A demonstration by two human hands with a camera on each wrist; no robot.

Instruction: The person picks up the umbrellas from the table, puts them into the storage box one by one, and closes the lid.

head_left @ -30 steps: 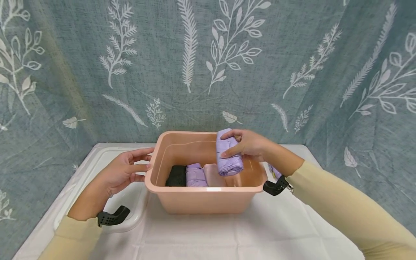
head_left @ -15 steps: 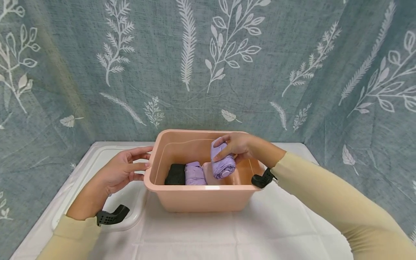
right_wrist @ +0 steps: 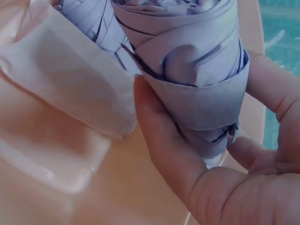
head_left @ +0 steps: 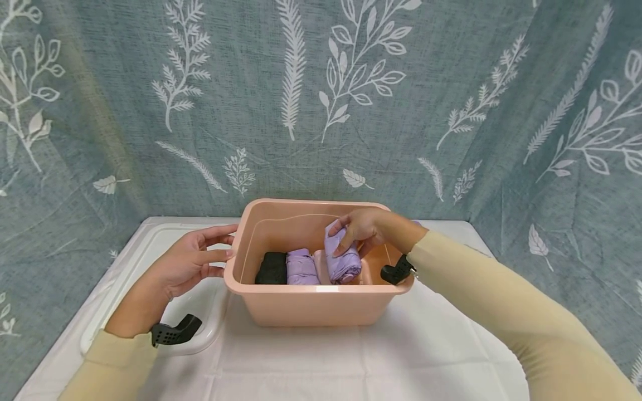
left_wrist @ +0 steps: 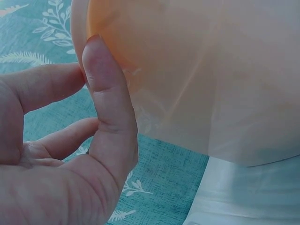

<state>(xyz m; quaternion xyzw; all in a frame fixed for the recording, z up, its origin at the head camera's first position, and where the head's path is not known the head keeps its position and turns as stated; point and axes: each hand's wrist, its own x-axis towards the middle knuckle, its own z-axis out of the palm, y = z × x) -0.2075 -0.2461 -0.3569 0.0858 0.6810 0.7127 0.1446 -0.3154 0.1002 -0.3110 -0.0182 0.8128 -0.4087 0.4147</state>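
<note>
A peach plastic tub (head_left: pixel 311 307) stands before me. Inside it my right hand (head_left: pixel 363 228) grips a rolled lavender cloth bundle (head_left: pixel 343 257), thumb on one side and fingers on the other. The right wrist view shows this roll (right_wrist: pixel 197 101) with a fabric band round it. Beside it in the tub are a pale pink bundle (head_left: pixel 321 267), another lavender roll (head_left: pixel 302 268) and a black bundle (head_left: pixel 272 269). My left hand (head_left: pixel 193 260) touches the tub's left rim with thumb and fingertips; the left wrist view shows the thumb against the tub wall (left_wrist: pixel 187 70).
A white lid (head_left: pixel 195 328) lies on the white-covered table (head_left: pixel 301 367), left of the tub and partly under my left arm. A blue-green leaf-patterned curtain (head_left: pixel 281 161) hangs right behind the tub. Something lavender peeks out behind my right wrist.
My right hand has lowered the lavender roll into the tub and slightly left, beside the pink bundle. My left hand has stayed at the rim.
</note>
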